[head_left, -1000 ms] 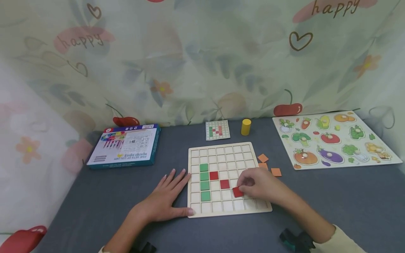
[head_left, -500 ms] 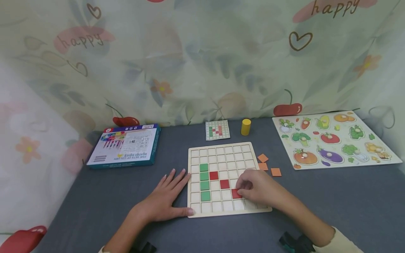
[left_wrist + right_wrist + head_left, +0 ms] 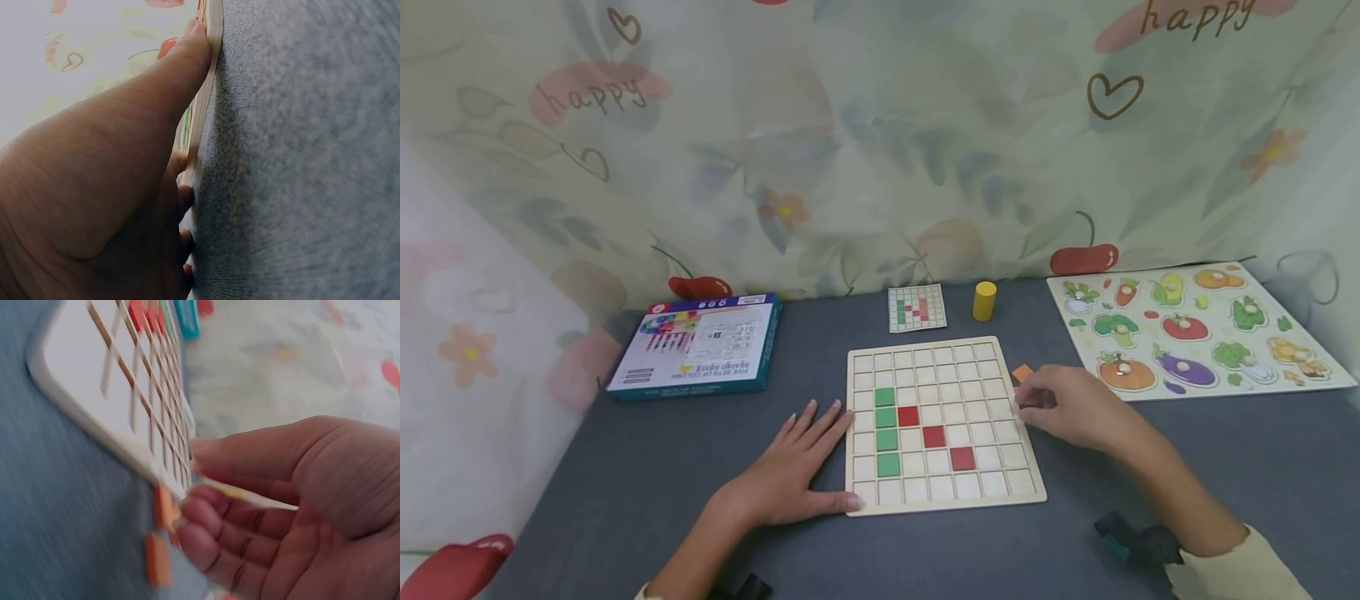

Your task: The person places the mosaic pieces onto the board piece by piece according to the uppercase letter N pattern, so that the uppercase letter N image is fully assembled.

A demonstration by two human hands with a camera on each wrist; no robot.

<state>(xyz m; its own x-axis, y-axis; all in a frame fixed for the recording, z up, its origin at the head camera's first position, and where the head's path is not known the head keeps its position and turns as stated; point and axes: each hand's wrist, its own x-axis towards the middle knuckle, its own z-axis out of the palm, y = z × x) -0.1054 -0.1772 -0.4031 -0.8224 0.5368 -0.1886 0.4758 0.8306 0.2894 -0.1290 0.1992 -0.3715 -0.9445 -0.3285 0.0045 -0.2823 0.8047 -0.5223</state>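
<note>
A pale wooden grid board (image 3: 938,487) lies on the dark cloth, holding a column of several green tiles (image 3: 887,440) and a diagonal of 3 red tiles (image 3: 962,458). My left hand (image 3: 797,475) rests at its left edge, straight fingers spread, with the thumb on the near left corner. Past the board's right edge hovers my right hand (image 3: 1075,408); its fingers are loosely bent and nothing shows between them. An orange tile (image 3: 1022,372) peeks out beyond its fingertips. The right wrist view shows more orange tiles (image 3: 159,559) below those fingers.
Behind the board are a small pattern card (image 3: 917,308) and a yellow cylinder (image 3: 984,301). A boxed set (image 3: 696,346) lies at the left. On the right is a vegetable picture board (image 3: 1202,333). A printed curtain (image 3: 865,167) hangs along the back.
The third red tile has settled squarely in its cell and my right hand has let go of it. That hand has moved right, toward the orange tiles. My left hand stays put.
</note>
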